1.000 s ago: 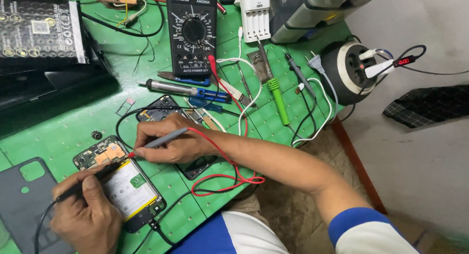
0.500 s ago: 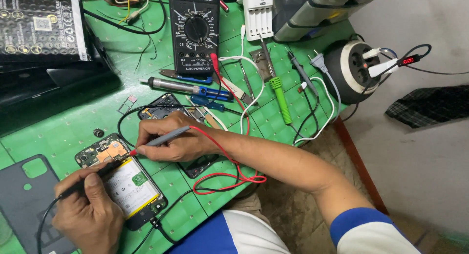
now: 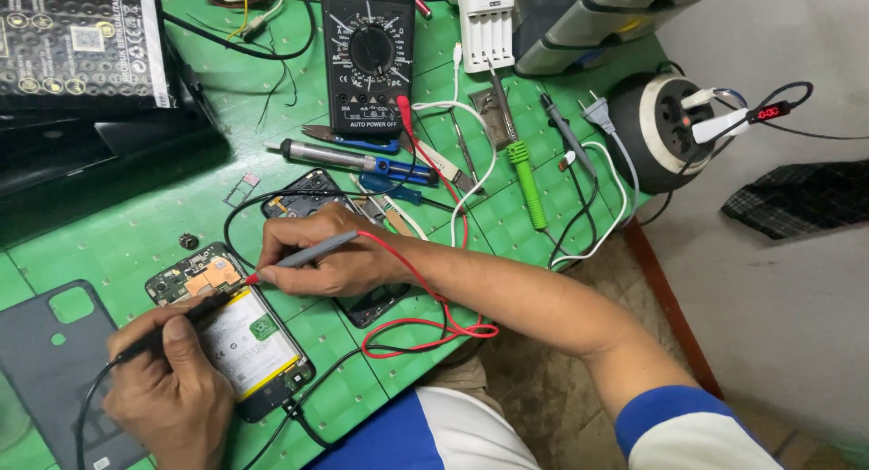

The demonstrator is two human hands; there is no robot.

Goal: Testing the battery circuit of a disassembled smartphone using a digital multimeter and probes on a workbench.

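Hands both closed on probes — right hand (image 3: pixel 339 257) pinching grey probe (image 3: pixel 303 257), red tip on opened phone (image 3: pixel 240 330) by its circuit board; left hand (image 3: pixel 167 393) gripping black probe (image 3: pixel 167 325). Phone flat on green surface (image 3: pixel 118 239), front-left. Prob. light, stiff, fragile inside — best held by edges. Multimeter (image 3: pixel 369 54), screwdrivers, red lead (image 3: pixel 425 330) crowd nearby.

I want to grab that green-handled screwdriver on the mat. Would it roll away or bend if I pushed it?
The green screwdriver would probably roll: its handle looks round and it lies flat on the green mat. It likely stays stiff, since the shaft looks like metal. A white cable lies close beside it and might stop it.
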